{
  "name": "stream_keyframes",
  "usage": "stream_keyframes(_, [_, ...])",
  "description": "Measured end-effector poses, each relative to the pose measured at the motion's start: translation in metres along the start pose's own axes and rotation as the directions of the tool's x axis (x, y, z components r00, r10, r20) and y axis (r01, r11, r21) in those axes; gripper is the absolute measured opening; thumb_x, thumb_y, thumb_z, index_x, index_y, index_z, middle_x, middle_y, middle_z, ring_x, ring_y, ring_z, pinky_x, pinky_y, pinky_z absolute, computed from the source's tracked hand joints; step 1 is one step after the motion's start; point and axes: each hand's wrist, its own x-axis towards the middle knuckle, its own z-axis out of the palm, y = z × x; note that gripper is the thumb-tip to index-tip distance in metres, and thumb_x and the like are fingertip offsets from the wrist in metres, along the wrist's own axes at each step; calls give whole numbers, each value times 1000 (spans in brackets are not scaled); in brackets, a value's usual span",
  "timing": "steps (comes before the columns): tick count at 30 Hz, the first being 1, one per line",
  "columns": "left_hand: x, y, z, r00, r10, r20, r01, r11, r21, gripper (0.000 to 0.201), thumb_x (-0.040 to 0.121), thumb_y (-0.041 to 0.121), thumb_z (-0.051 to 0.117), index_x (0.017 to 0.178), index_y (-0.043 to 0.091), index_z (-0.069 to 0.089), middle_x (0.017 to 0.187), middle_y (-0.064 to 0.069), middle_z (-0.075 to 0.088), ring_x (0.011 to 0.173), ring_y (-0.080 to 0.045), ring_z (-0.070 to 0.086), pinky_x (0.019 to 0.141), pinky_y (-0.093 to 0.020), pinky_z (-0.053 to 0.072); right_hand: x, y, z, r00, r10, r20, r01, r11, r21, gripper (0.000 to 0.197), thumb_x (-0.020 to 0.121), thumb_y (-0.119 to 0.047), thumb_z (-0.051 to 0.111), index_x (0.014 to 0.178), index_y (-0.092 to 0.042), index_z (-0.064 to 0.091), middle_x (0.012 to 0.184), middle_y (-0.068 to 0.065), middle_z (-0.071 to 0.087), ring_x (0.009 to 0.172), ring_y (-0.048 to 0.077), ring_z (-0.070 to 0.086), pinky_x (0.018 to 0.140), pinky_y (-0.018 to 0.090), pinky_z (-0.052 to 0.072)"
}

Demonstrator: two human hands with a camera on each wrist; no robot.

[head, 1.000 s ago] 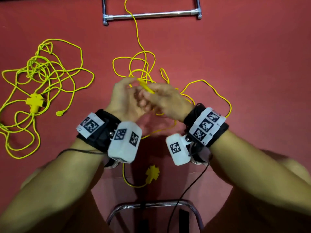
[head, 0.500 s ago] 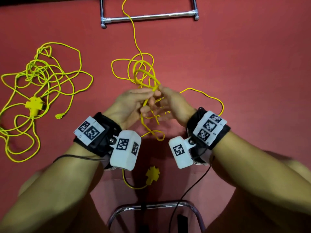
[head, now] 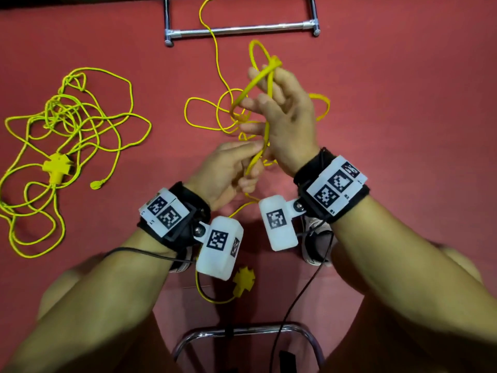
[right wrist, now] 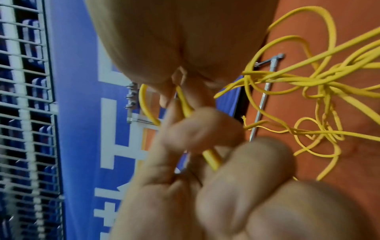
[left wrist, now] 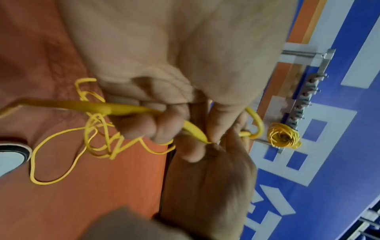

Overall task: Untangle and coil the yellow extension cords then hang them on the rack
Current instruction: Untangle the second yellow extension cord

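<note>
Cord (head: 265, 125) runs lengthwise away from the person, pinched by left hand (head: 228, 170) and right hand (head: 285, 117).

- Left: a tangled cord (head: 70, 125) on the floor (head: 403, 130).
- Centre: the second cord (head: 215, 114), before the metal bar (head: 242, 30).
- Both hands above it.
</note>
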Motion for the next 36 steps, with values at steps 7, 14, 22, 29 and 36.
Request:
stream_keyframes(7, [12, 8, -27, 968, 0, -252, -41, 987, -156, 29, 91, 14, 54, 116, 27, 50, 82, 3, 67, 69, -14, 65, 64, -31, 55, -13, 22, -11, 931, 248, 268, -23, 772, -635, 18, 94, -12, 52, 81, -18, 62, 65, -4, 62, 57, 2, 55, 57, 29, 48])
stream_keyframes(14, [19, 9, -39, 865, -56, -498, -50, 979, -197, 25, 108, 31, 36, 95, 19, 53, 101, -5, 66, 90, -26, 67, 72, -32, 59, -14, 31, -42, 942, 323, 93, -39, 377, -925, 33, 100, -28, 51, 91, -3, 70, 76, 13, 61, 74, 28, 55, 68, 36, 41])
stream_keyframes(22, [34, 5, -86, 816, -254, -520, 182, 965, -187, 45, 98, 42, 50, 114, 0, 49, 105, -14, 56, 98, -23, 63, 95, -44, 53, 1, 12, -45, 997, -40, -67, -9, 796, -605, 27, 102, -15, 47, 87, -5, 67, 47, -25, 49, 48, -5, 45, 54, 14, 30])
stream_keyframes(29, [27, 8, -37, 931, -307, -199, 245, 927, -285, 33, 94, 35, 49, 89, 7, 66, 71, -2, 70, 61, -14, 67, 64, -27, 57, -43, 31, -10, 832, 319, 454, -93, 887, -452, 15, 92, -3, 50, 89, 10, 56, 66, 7, 49, 49, 0, 44, 49, 16, 36])
stream_keyframes(36, [18, 8, -30, 972, -135, -193, 111, 986, -128, 17, 101, 13, 47, 103, 14, 63, 72, 8, 58, 42, -2, 35, 40, -14, 25, -28, 44, -29, 872, 474, 123, -220, 603, -766, 35, 81, -36, 44, 90, -10, 66, 82, 11, 71, 76, 27, 66, 75, 44, 54])
